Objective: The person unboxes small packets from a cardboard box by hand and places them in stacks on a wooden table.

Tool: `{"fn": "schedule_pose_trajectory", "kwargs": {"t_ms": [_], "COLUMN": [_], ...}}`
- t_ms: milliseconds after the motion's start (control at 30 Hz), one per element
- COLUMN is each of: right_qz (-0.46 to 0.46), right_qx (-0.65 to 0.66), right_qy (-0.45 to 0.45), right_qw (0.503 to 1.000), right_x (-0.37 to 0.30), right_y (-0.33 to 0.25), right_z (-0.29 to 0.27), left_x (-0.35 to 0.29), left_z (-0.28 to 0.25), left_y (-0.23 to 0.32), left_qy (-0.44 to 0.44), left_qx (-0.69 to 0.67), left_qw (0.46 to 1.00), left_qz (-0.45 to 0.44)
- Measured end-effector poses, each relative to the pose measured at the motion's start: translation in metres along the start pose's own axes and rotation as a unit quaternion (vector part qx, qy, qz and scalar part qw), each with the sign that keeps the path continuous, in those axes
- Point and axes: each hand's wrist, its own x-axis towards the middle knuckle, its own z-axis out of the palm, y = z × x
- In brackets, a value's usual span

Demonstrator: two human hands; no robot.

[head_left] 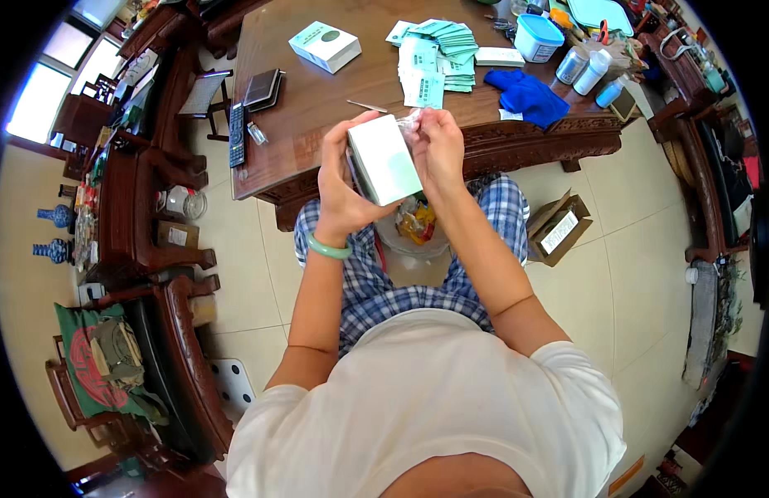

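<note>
- A small pale green box (385, 159) is held at the centre of the frame, above the lap and just in front of the edge of the dark wooden table (318, 108).
- The box is clasped by the left hand (345, 178), with fingers wrapped round its left side and the thumb laid near its upper edge; it appears to be steadied this way so that its right side is left free.
- The right hand (438, 149) is closed at the box's upper right corner, where something thin and clear, probably a plastic wrapper (411, 121), is pinched; exactly what is pinched cannot be told.
- The box is seen as a plain, flat rectangular carton, tilted, its broad face turned up to the camera, with no visible dents.
- A bin (413, 228) with coloured scraps is seen directly under the hands, between the knees.
- A similar box (325, 46) lies in the upper middle of the frame, and a stack of green leaflets (438, 54) to its right.
- A blue cloth (527, 95) lies at the upper right.
</note>
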Motion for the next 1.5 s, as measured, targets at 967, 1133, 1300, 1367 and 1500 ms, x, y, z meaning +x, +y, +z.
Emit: {"fn": "schedule_pose_trajectory", "kwargs": {"t_ms": [967,1133,1300,1367,1500], "right_qz": [0.002,-0.003,0.053,0.118,-0.196], "right_qx": [-0.458,-0.477,-0.513,-0.355,-0.437], "right_qy": [-0.274,-0.243,-0.269,-0.289,-0.194], "right_qw": [0.845,0.845,0.814,0.881,0.856], "right_x": [-0.035,-0.033,-0.018,-0.019,-0.022], "right_y": [-0.041,-0.037,-0.05,-0.057,-0.039], "right_z": [0.006,0.0,-0.006,0.004,0.012], "left_x": [0.019,0.023,0.014,0.007,0.004], "left_z": [-0.034,-0.045,-0.063,-0.061,-0.055], "left_y": [0.015,0.013,-0.004,-0.003,-0.009], "left_qy": [-0.113,-0.165,-0.136,-0.073,-0.047], "left_qx": [0.401,0.47,0.373,0.262,0.221], "left_qw": [0.89,0.851,0.908,0.959,0.972], "left_qz": [0.184,0.167,0.131,0.085,0.061]}}
